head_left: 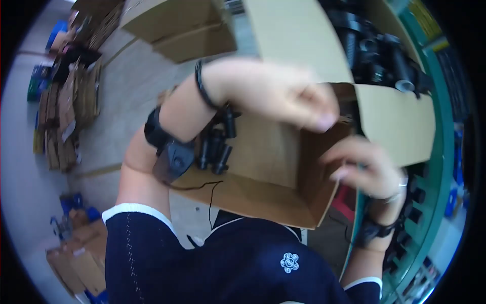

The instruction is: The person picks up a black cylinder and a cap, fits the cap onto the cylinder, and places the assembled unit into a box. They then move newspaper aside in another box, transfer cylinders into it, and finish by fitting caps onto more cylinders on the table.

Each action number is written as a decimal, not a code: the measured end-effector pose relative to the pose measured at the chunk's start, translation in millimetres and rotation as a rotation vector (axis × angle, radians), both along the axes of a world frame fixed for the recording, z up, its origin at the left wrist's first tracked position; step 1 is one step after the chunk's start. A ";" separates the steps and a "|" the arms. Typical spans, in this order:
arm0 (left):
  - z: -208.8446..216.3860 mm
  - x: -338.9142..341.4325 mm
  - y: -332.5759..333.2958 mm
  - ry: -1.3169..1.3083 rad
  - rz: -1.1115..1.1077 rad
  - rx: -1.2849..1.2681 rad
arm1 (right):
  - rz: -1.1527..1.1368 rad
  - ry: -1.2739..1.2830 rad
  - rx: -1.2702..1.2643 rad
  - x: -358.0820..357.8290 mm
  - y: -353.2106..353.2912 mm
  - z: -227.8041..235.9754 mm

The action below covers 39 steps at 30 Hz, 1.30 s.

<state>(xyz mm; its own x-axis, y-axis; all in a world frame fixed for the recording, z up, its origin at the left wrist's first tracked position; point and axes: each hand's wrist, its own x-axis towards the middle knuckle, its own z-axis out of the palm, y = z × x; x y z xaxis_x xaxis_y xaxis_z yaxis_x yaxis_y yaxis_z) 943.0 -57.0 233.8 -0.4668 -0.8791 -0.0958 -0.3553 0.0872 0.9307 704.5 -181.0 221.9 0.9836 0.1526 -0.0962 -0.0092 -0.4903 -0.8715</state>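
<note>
An open cardboard box (263, 195) stands in front of me, with several black cylindrical parts (215, 149) lying at its left side. My left hand (286, 96) passes over the far part of the box, blurred by motion. Its fingers curl inward, and whether anything is in them does not show. Beside the box's right wall hovers my right hand (369, 164), also blurred, its bent fingers apart and nothing visible between them. Contact with the wall is unclear. Black devices are strapped to both forearms, and a dark cable hangs from the left one.
More black tubular parts (379, 55) fill another open carton at the far right, its flap (397, 121) spread toward me. A green rack edge (438, 202) runs down the right. A closed carton (182, 30) sits at the far left; flattened cardboard (66, 111) is stacked farther left.
</note>
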 end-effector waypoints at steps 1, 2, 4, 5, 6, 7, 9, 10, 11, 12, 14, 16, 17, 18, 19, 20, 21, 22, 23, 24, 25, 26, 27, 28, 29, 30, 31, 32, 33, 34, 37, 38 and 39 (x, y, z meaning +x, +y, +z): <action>-14.2 13.7 42.8 -0.021 -0.039 0.111 | 0.121 0.170 0.132 21.1 31.6 -36.0; -61.2 21.1 89.3 -0.008 -0.059 0.281 | 0.192 0.367 0.248 26.6 81.4 -91.4; -155.4 44.8 157.9 0.011 0.331 0.729 | 0.257 0.616 0.121 53.9 127.3 -188.5; -208.1 48.7 180.6 -0.008 0.547 0.848 | 0.209 0.597 0.118 52.3 144.5 -262.0; -257.4 57.4 216.9 -0.096 0.690 0.944 | 0.162 0.584 0.026 69.5 172.5 -305.1; -298.4 67.5 248.6 -0.199 0.724 0.991 | 0.113 0.563 -0.068 90.8 197.5 -337.2; -375.0 82.7 328.0 -0.494 0.837 0.874 | 0.066 0.494 -0.197 131.7 259.0 -390.4; -410.0 84.5 349.9 -0.619 0.876 0.799 | 0.072 0.497 -0.192 144.3 281.7 -416.1; -433.0 72.2 346.7 -0.655 0.916 0.793 | 0.050 0.600 -0.254 146.8 293.3 -448.8; -448.2 62.8 343.3 -0.699 0.959 0.795 | 0.033 0.697 -0.309 150.8 307.0 -474.1; -466.6 64.3 346.1 -0.662 0.903 0.831 | 0.063 0.650 -0.342 153.4 353.4 -500.3; -480.5 62.8 351.1 -0.768 0.850 0.830 | 0.045 0.591 -0.316 151.5 399.0 -512.1; -486.4 64.3 358.1 -0.806 0.852 0.855 | 0.082 0.546 -0.342 152.5 417.6 -508.9; -491.0 66.9 366.4 -0.809 0.847 0.868 | 0.118 0.500 -0.368 156.0 429.8 -507.5; -495.0 66.0 363.8 -0.811 0.857 0.832 | 0.113 0.513 -0.370 155.5 428.4 -519.7; -498.6 62.2 358.8 -0.804 0.864 0.795 | 0.100 0.446 -0.388 147.5 423.5 -536.2; -502.1 60.4 352.2 -0.785 0.852 0.791 | 0.088 0.377 -0.408 137.0 415.3 -551.3; -500.7 62.7 358.9 -0.818 0.803 0.760 | 0.097 0.381 -0.396 133.0 411.9 -552.4; -498.6 65.5 363.4 -0.848 0.755 0.721 | 0.045 0.344 -0.323 130.2 400.0 -548.7; -494.8 67.2 366.1 -0.846 0.759 0.720 | -0.011 0.303 -0.259 131.1 382.4 -540.6; -489.4 66.4 369.7 -0.927 0.623 0.701 | -0.096 0.248 -0.156 131.3 362.6 -524.9; -484.6 65.8 372.2 -1.004 0.488 0.673 | -0.184 0.190 -0.058 132.2 342.0 -506.5; -488.6 64.8 374.8 -1.096 0.406 0.614 | -0.219 0.261 -0.089 135.3 320.8 -497.2; -492.8 63.3 379.7 -1.117 0.378 0.567 | -0.254 0.335 -0.115 141.4 303.7 -487.3; -500.2 61.2 389.1 -1.153 0.341 0.536 | -0.312 0.380 -0.035 161.5 288.2 -470.0; -506.7 57.8 391.2 -1.184 0.301 0.494 | -0.369 0.325 -0.103 177.5 274.8 -468.1; -508.0 53.1 389.1 -1.174 0.247 0.472 | -0.402 0.382 -0.149 194.8 261.7 -471.1; -506.6 49.9 387.3 -1.170 0.193 0.460 | -0.370 0.509 -0.223 219.0 253.5 -469.8; -496.5 48.4 373.6 -1.108 0.117 0.559 | -0.342 0.641 -0.302 238.5 244.4 -469.8; -501.4 45.3 373.6 -1.116 0.120 0.554 | -0.347 0.632 -0.304 255.9 243.1 -476.6; -518.1 35.0 380.2 -1.114 0.200 0.498 | -0.078 0.642 -0.560 282.0 249.4 -503.0; -521.1 34.2 384.7 -1.068 0.204 0.470 | -0.140 0.663 -0.526 285.3 253.1 -507.8; -525.2 36.0 386.3 -1.031 0.204 0.497 | -0.204 0.685 -0.492 287.3 255.3 -512.4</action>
<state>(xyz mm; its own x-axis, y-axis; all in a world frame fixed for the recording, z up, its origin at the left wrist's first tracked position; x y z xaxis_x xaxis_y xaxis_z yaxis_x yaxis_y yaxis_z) 979.1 329.3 -291.5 0.1795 -0.6878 -0.7033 -0.9296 -0.3525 0.1075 991.8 74.3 -290.5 0.6884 -0.2348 -0.6863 -0.5832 -0.7417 -0.3313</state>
